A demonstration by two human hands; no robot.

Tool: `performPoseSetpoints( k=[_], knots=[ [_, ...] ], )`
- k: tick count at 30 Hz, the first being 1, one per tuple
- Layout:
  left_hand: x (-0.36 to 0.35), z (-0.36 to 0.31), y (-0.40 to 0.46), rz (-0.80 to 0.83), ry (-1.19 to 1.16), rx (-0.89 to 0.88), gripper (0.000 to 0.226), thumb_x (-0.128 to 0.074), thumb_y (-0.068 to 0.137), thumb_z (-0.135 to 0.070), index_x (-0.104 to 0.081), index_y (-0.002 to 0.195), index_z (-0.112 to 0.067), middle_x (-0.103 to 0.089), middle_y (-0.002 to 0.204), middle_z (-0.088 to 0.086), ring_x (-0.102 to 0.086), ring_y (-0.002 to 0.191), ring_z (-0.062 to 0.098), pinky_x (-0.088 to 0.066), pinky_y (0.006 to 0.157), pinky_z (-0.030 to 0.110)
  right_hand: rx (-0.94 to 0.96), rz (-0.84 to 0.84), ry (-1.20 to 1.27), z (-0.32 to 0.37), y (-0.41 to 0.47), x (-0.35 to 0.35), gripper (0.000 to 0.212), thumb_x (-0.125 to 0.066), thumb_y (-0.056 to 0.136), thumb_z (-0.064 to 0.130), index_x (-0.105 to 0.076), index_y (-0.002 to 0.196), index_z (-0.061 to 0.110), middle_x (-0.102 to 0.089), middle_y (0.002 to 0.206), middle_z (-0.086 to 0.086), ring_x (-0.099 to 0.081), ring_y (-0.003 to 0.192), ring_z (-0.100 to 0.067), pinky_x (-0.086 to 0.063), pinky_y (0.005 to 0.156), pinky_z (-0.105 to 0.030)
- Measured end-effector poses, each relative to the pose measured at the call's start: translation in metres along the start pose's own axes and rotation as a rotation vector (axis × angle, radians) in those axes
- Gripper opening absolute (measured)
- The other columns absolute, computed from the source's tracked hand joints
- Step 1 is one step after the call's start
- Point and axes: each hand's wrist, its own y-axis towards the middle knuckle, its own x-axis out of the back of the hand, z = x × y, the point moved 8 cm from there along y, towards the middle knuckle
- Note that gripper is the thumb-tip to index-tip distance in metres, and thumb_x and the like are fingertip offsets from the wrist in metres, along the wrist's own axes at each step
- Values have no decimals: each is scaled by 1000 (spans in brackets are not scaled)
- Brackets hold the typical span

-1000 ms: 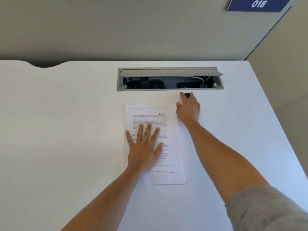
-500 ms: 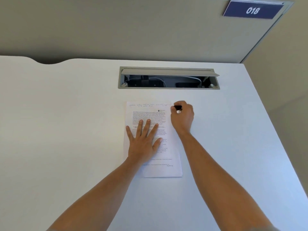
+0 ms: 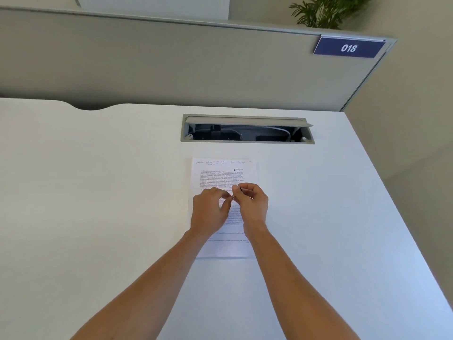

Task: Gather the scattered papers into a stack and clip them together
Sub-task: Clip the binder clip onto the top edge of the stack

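A stack of printed white papers (image 3: 224, 171) lies flat on the white desk (image 3: 98, 192), handwriting along its top edge. Both hands hover together over the middle of the stack. My right hand (image 3: 252, 204) is closed around a small black binder clip (image 3: 235, 193), of which only a dark edge and thin metal handles show between the fingers. My left hand (image 3: 210, 209) is curled beside it, its fingertips touching the clip's handles from the left. The lower half of the papers is partly hidden by my hands and forearms.
A grey cable tray (image 3: 247, 130) with its lid raised is set into the desk behind the papers. A grey partition (image 3: 171, 62) with a blue "018" sign (image 3: 348, 47) stands at the back. The desk's right edge (image 3: 392, 217) runs diagonally.
My right hand picked up the clip near the tray and brought it back over the papers. My left hand lifted off the sheet and curled in to meet the clip. The camera tilted up.
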Motion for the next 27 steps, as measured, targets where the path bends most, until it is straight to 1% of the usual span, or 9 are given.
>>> performPoseSetpoints(
  k=[5, 7, 9, 12, 15, 18, 23, 25, 27],
  knots=[
    [5, 5, -12, 166, -154, 88, 14, -59, 91, -17, -72, 94, -14, -71, 92, -2, -64, 86, 16, -53, 79, 39, 25, 83, -14, 0, -17, -4, 12, -80, 76, 23, -71, 84, 21, -75, 89, -7, -75, 82, -23, -57, 91, -44],
    [10, 3, -14, 226, -164, 92, 15, -58, 92, -17, -73, 91, -15, -69, 87, -5, -64, 85, 15, -54, 79, 38, 42, 126, -23, 1, -23, -5, 13, -81, 74, 24, -72, 83, 20, -75, 88, -8, -75, 81, -25, -58, 89, -46],
    [16, 0, -17, 269, -152, 84, 18, -57, 92, -17, -73, 85, -13, -67, 82, -6, -63, 84, 16, -53, 78, 39, 49, 163, -21, 2, -28, -6, 15, -81, 75, 22, -72, 85, 15, -75, 88, -12, -75, 82, -27, -58, 89, -46],
    [23, -3, -21, 314, -130, 90, 25, -55, 91, -20, -68, 72, -12, -68, 77, -1, -63, 79, 19, -52, 76, 45, 51, 204, -5, 7, -34, -7, 14, -79, 79, 12, -71, 89, 6, -73, 90, -21, -75, 83, -31, -60, 83, -39],
    [29, -2, -25, 340, -109, 112, 28, -54, 85, -28, -63, 63, -13, -67, 69, 1, -63, 73, 22, -52, 71, 48, 60, 239, -11, 11, -42, -9, 13, -78, 80, 7, -70, 88, 2, -72, 92, -26, -74, 81, -27, -59, 74, -29],
    [36, -7, -28, 360, -42, 91, 29, -52, 79, -36, -62, 70, -10, -67, 72, 3, -62, 72, 25, -53, 67, 47, 58, 274, -31, 10, -47, -11, 13, -77, 80, 6, -70, 89, 1, -73, 90, -24, -73, 82, -25, -59, 75, -30],
    [41, -17, -34, 368, 168, -19, 17, -51, 87, -26, -54, 82, -10, -62, 82, 1, -57, 75, 22, -47, 65, 36, 54, 311, -25, 13, -53, -15, 10, -73, 81, 2, -69, 89, -3, -74, 87, -24, -73, 80, -26, -59, 74, -30],
    [42, -18, -36, 382, 215, -54, 11, -50, 87, -22, -49, 82, -13, -58, 82, 0, -55, 75, 22, -45, 65, 34, 45, 325, -13, 14, -55, -17, 10, -72, 81, 1, -69, 89, -4, -73, 88, -25, -73, 82, -31, -61, 78, -35],
    [47, -19, -38, 375, 245, -102, 6, -51, 87, -18, -49, 84, -14, -58, 85, 1, -55, 77, 24, -45, 66, 36, 26, 359, 12, 16, -58, -20, 9, -71, 82, 0, -68, 88, -5, -73, 86, -24, -72, 82, -32, -61, 79, -38]
  ],
)
